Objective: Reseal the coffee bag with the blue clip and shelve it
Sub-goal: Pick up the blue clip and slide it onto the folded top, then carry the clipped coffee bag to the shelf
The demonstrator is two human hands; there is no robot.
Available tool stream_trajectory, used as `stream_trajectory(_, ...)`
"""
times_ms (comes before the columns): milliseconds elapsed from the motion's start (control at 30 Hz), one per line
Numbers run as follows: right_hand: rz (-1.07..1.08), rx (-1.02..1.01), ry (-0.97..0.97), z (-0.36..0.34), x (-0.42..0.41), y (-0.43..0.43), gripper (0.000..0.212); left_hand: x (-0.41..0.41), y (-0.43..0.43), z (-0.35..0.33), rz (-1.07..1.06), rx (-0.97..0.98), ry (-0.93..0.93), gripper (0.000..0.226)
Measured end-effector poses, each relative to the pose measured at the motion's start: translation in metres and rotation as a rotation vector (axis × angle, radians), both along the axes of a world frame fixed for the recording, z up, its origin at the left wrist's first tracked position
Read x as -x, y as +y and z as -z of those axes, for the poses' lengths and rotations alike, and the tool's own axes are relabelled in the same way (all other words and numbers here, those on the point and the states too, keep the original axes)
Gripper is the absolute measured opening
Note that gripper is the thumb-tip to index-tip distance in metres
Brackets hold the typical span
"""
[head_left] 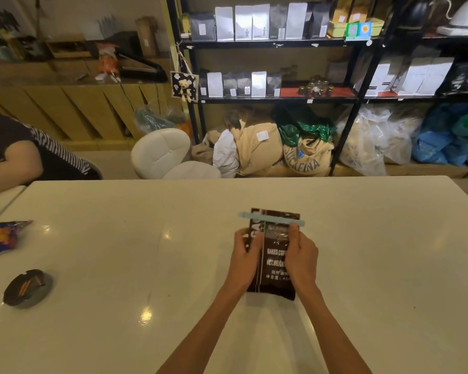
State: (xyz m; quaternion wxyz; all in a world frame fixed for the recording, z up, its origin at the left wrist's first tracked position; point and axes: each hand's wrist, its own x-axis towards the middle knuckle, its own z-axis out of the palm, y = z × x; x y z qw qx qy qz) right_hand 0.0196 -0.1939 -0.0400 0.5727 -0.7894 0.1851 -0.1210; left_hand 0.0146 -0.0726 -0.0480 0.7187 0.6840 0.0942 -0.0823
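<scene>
Coffee bag [274,261] flat on white worktop [119,238], blue clip [272,219] across folded top. Left hand [245,256], right hand [300,256] each curled around bag's side edges below clip. Advice: confirm clip fully snapped, lift supporting base, carry upright to shelf [276,97] beyond worktop.

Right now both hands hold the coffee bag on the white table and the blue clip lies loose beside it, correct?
Not quite. The head view shows the blue clip across the top of the coffee bag, not beside it. Both the left hand and right hand do hold it on the white table.
</scene>
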Motion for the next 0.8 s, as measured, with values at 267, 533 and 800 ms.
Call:
stream_trajectory(267, -0.365, -0.229, 0.123, -0.015, 0.003, 0.017, 0.044, 0.007, 0.015, -0.012, -0.234, -0.225, -0.093, 0.031)
stream_trajectory(533, -0.154, -0.049, -0.027, -0.008, 0.029, 0.023, 0.034, 0.020, 0.010, -0.013, -0.289, -0.191, -0.104, 0.042)
stream_trajectory(800, -0.075, -0.227, 0.069, -0.011, 0.028, 0.031, 0.044, 0.012, 0.021, -0.012, -0.226, -0.192, -0.094, 0.045)
